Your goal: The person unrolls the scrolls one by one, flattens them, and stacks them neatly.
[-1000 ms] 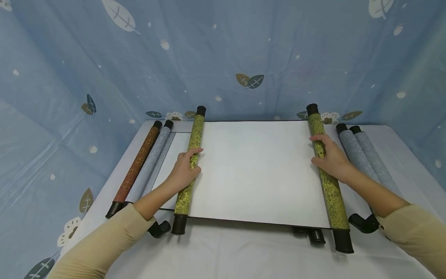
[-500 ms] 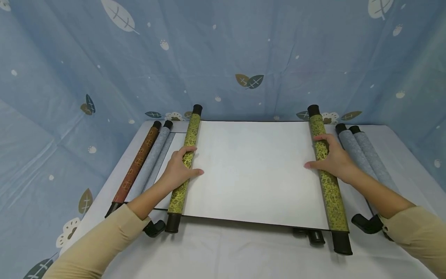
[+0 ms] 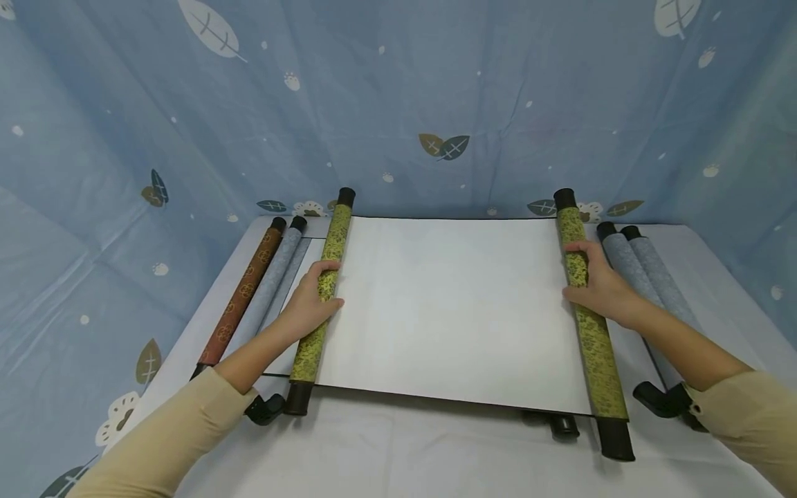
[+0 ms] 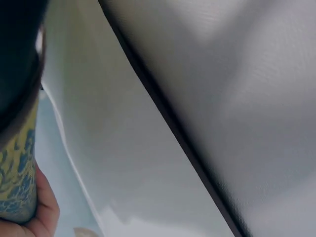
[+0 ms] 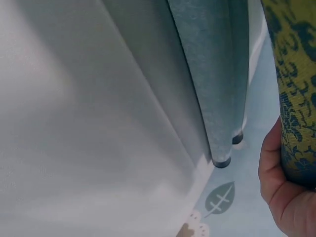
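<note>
A wide scroll lies unrolled across the middle of the counter [image 3: 398,449], its white sheet [image 3: 454,311] stretched flat between two rolled ends covered in green patterned cloth. The left roll [image 3: 317,304] runs from near the front edge back toward the curtain, and the left hand [image 3: 308,304] grips it about midway, fingers curled over the top and thumb on the sheet side. The right roll [image 3: 588,318] lies along the other edge of the sheet, and the right hand [image 3: 600,283] holds it in its upper half, fingers wrapped over it. Both rolls end in black caps.

Just beside the left roll, on its outer side, lie a grey scroll [image 3: 270,290] and a brown scroll [image 3: 239,297], side by side and touching. Just beyond the right roll lie two more grey scrolls [image 3: 647,277], close behind the right wrist. The dark ends of other rods [image 3: 554,423] stick out from under the sheet's front edge. Beige sleeves [image 3: 162,443] cover both forearms. A blue curtain [image 3: 398,104] printed with leaves hangs round the back and sides of the counter.
</note>
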A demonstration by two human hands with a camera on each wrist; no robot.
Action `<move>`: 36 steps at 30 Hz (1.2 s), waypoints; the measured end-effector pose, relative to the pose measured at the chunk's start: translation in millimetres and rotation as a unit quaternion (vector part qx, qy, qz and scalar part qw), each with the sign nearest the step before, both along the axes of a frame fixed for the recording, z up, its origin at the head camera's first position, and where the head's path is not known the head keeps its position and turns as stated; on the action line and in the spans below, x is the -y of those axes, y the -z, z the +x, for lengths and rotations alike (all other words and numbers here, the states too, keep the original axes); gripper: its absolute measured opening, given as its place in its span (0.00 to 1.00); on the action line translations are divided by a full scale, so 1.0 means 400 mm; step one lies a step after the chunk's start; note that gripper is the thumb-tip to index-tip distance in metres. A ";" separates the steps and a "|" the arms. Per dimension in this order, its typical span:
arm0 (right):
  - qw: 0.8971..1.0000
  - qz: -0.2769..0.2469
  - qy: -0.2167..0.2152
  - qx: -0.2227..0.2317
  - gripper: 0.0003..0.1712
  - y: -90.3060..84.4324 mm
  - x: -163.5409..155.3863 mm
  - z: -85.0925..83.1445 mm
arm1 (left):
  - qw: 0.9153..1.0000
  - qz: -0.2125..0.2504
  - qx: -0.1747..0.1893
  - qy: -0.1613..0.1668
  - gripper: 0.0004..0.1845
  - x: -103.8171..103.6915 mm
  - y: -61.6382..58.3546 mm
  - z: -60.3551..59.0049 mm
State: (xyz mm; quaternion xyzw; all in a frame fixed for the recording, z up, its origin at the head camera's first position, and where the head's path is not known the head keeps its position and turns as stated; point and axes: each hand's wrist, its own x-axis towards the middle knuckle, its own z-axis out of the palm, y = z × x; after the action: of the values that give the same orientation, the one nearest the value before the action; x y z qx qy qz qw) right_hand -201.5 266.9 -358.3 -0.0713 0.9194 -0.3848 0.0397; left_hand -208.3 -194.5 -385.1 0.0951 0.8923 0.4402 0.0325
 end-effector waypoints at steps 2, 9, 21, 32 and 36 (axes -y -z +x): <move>1.000 -0.002 -0.002 -0.010 0.47 0.001 -0.004 0.003 | 1.000 -0.007 0.000 0.006 0.34 0.002 0.000 0.001; 1.000 -0.011 0.011 -0.023 0.56 -0.003 -0.013 0.006 | 0.998 -0.042 0.036 0.020 0.34 0.016 0.003 0.011; 1.000 -0.020 -0.004 -0.022 0.61 -0.001 -0.032 0.010 | 0.998 -0.019 0.046 0.026 0.40 0.039 0.006 0.014; 0.999 -0.026 -0.029 -0.028 0.53 -0.010 -0.040 0.021 | 0.998 -0.029 0.042 0.027 0.41 0.074 -0.001 0.028; 0.999 -0.030 -0.033 -0.021 0.51 -0.016 -0.043 0.020 | 0.998 -0.031 0.044 0.015 0.41 0.086 -0.008 0.029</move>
State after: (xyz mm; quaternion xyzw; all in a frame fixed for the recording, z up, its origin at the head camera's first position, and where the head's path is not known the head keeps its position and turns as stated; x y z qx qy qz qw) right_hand -193.6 284.3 -351.9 -0.1107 0.9053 -0.4090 0.0304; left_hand -196.6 -228.8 -381.7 0.0877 0.9018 0.4153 0.0813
